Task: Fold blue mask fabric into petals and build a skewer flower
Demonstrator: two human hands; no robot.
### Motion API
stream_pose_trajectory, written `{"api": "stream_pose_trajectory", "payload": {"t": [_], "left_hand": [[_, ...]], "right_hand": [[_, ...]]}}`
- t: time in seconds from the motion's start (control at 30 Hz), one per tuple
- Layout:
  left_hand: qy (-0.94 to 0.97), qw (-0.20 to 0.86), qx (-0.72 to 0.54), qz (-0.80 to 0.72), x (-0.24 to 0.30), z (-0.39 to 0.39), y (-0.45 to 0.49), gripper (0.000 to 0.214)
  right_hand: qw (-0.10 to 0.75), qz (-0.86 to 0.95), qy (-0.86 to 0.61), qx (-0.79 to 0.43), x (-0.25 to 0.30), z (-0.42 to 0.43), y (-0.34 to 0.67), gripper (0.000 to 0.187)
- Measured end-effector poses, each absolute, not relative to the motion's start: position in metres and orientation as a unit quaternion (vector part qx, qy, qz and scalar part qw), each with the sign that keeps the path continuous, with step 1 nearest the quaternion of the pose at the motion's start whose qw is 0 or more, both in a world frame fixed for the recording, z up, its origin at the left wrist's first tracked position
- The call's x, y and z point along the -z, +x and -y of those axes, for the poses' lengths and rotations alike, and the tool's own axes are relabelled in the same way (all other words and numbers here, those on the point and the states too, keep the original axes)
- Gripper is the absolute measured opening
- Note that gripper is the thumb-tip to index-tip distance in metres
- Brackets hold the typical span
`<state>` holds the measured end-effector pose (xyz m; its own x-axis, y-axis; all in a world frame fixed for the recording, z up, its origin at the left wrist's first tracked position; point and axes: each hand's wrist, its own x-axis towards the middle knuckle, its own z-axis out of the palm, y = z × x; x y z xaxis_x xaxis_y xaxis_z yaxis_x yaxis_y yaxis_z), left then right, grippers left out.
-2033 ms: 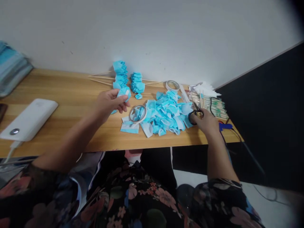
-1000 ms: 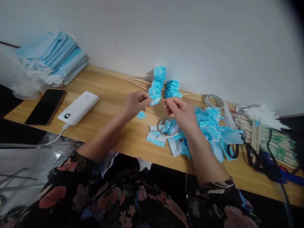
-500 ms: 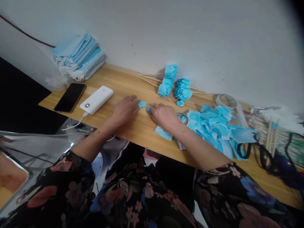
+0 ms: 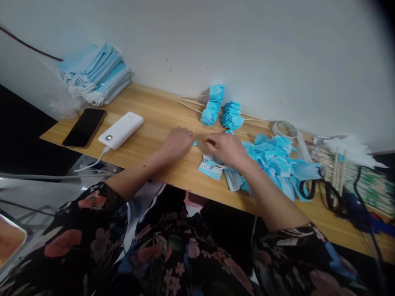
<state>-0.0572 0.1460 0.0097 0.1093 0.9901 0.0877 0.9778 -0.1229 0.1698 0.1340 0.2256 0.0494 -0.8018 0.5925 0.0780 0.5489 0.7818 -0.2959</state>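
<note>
My left hand rests knuckles-up on the wooden table with its fingers curled; a small blue cut piece shows at its fingertips. My right hand lies just to its right with finger and thumb pinched together, pointing at the left hand. What the pinch holds is too small to make out. Under the right hand lies a white-and-blue mask scrap. A heap of blue cut pieces spreads to the right of it. Two skewers threaded with folded blue pieces lie by the wall.
A stack of blue face masks sits at the far left, with a black phone and a white power bank on a cable. A tape roll, black-handled scissors and packs of wooden sticks lie at the right.
My right hand left the scissors at the right and joined the left hand. Both hands came down from the skewered pieces to the table, and now pinch close together over a small blue piece.
</note>
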Motion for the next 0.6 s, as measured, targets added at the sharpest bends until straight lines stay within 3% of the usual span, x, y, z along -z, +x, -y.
{"api": "stream_pose_trajectory", "payload": {"t": [0.13, 0.2, 0.43, 0.6], "left_hand": [[0.676, 0.163, -0.258, -0.671, -0.018, -0.159, -0.056, 0.019], [0.677, 0.191, -0.268, -0.658, -0.025, -0.163, -0.06, 0.019], [0.769, 0.006, 0.008, -0.64, -0.028, -0.15, -0.055, 0.019], [0.769, -0.001, 0.01, -0.639, -0.019, -0.156, -0.047, 0.023]], "right_hand": [[0.215, 0.891, -0.33, -0.226, -0.058, -0.229, 0.161, 0.03], [0.253, 0.865, -0.342, -0.267, -0.061, -0.231, 0.175, 0.032], [0.233, 0.874, -0.327, -0.275, -0.057, -0.231, 0.186, 0.029], [0.256, 0.871, -0.315, -0.277, -0.058, -0.234, 0.181, 0.028]]}}
